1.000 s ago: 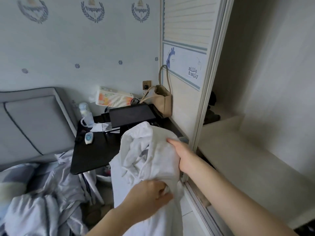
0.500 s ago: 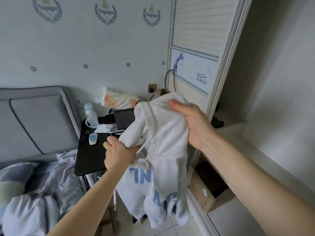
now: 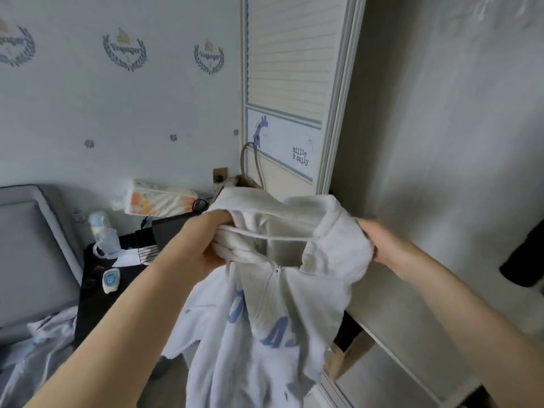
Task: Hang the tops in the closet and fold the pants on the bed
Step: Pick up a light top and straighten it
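Bedroom, by open closet [image 3: 441, 142]: left hand [image 3: 206, 245] and right hand [image 3: 382, 245] each grip bunched collar of white hoodie [image 3: 265, 319], held up between them. Fabric looks soft, floppy, light; shoulders likely best hold for hanging.

A black rectangular side table [image 3: 97, 293] is seen at the left, against a pale wall patterned with blue "Voyager" wreath emblems [image 3: 124, 51]. On the table, a clear plastic baby bottle [image 3: 101, 235] is stood at the far left corner, and a small white and blue oval device [image 3: 111, 280] is laid nearer. A tissue pack printed with orange flowers [image 3: 159, 198] is propped at the far edge, below a wall socket [image 3: 220, 175]. A grey padded headboard [image 3: 32, 245] is placed further left. A purple giraffe sticker [image 3: 261, 131] is fixed to the cream slatted sliding door [image 3: 294, 83].
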`<state>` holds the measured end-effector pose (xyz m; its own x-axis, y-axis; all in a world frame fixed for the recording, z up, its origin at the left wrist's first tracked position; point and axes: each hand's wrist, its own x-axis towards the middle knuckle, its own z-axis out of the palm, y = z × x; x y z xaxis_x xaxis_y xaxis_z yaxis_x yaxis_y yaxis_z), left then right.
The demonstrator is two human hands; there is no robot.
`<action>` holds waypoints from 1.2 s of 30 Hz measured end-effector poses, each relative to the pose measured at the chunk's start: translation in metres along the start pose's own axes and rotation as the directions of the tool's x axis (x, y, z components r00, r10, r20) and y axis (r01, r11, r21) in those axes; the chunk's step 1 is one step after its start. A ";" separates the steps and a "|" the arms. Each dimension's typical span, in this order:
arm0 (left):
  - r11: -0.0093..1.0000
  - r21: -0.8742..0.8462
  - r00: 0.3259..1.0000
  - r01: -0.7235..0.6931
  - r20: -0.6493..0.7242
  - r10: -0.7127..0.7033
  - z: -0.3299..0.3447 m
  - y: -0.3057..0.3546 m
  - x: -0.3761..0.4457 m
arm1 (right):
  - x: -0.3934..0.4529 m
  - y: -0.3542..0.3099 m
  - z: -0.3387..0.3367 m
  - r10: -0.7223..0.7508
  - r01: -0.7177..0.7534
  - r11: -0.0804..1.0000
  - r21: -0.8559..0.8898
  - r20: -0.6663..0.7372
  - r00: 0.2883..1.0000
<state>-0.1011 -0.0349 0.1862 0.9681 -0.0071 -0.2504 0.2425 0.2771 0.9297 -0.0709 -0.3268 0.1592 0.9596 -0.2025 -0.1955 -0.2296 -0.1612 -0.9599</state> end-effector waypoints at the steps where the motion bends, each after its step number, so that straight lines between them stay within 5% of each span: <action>1: 0.999 0.037 0.999 -0.018 0.038 0.017 0.015 0.005 -0.002 | 0.000 0.006 -0.010 0.080 -0.075 0.974 -0.214 0.017 0.997; 3: 0.991 0.125 0.997 -0.055 0.066 0.047 0.045 0.013 -0.007 | -0.012 0.005 -0.025 0.067 -0.020 0.776 -0.630 0.051 0.996; 4: 0.983 0.171 0.996 -0.072 0.056 0.063 0.059 0.017 -0.009 | -0.022 -0.003 -0.030 -0.074 0.087 0.705 -0.704 0.049 0.996; 6: 0.965 0.239 0.992 -0.110 0.092 0.090 0.090 0.020 -0.011 | -0.049 -0.026 -0.037 -0.319 0.336 0.797 -0.502 0.122 0.940; 8: 0.948 0.275 0.979 -0.160 0.171 0.115 0.118 0.021 -0.014 | -0.072 -0.048 -0.037 -0.321 0.396 0.868 -0.301 0.269 0.908; 10: 0.932 0.289 0.960 -0.217 0.234 0.151 0.141 0.024 -0.021 | -0.079 -0.048 -0.037 -0.249 0.402 0.777 -0.484 0.351 0.903; 14: 0.865 0.286 0.891 -0.412 0.326 0.316 0.170 0.042 -0.041 | -0.078 -0.028 -0.069 -0.145 0.197 0.684 -0.702 0.135 0.980; 17: 0.712 0.286 0.758 -0.641 0.381 0.529 0.185 0.053 -0.047 | -0.080 -0.029 -0.113 -0.148 0.040 0.676 -0.736 -0.082 0.986; 20: 0.487 0.420 0.638 -0.766 0.402 0.657 0.196 0.052 -0.043 | -0.086 -0.044 -0.142 -0.380 0.039 0.651 -0.758 -0.281 0.881; 23: 0.337 0.544 0.598 -0.768 0.422 0.682 0.199 0.045 -0.035 | -0.091 -0.056 -0.156 -0.537 0.181 0.689 -0.702 -0.327 0.777; 26: 0.400 0.545 0.664 -0.737 0.474 0.578 0.207 0.032 -0.036 | -0.096 -0.069 -0.156 -0.644 0.269 0.638 -0.721 -0.309 0.700; 29: 0.787 0.348 0.756 -0.509 0.618 0.216 0.207 0.022 -0.043 | -0.095 -0.076 -0.146 -0.660 0.239 0.647 -0.724 -0.375 0.650; 30: 0.825 0.366 0.751 -0.430 0.652 0.102 0.207 0.018 -0.044 | -0.093 -0.078 -0.143 -0.648 0.225 0.664 -0.713 -0.400 0.648; 31: 0.785 0.439 0.739 -0.436 0.673 0.033 0.207 0.012 -0.043 | -0.093 -0.080 -0.141 -0.636 0.211 0.675 -0.707 -0.412 0.652; 34: 0.429 0.710 0.776 -0.559 0.630 -0.031 0.216 -0.007 -0.045 | -0.093 -0.086 -0.134 -0.650 0.200 0.649 -0.734 -0.398 0.647; 36: 0.375 0.779 0.798 -0.503 0.585 -0.145 0.219 -0.010 -0.044 | -0.093 -0.089 -0.134 -0.672 0.209 0.625 -0.752 -0.382 0.635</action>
<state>-0.1320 -0.2478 0.2469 0.7738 -0.6082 -0.1769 -0.3470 -0.6406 0.6850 -0.1618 -0.4228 0.2894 0.7011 -0.3894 0.5973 -0.0653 -0.8693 -0.4900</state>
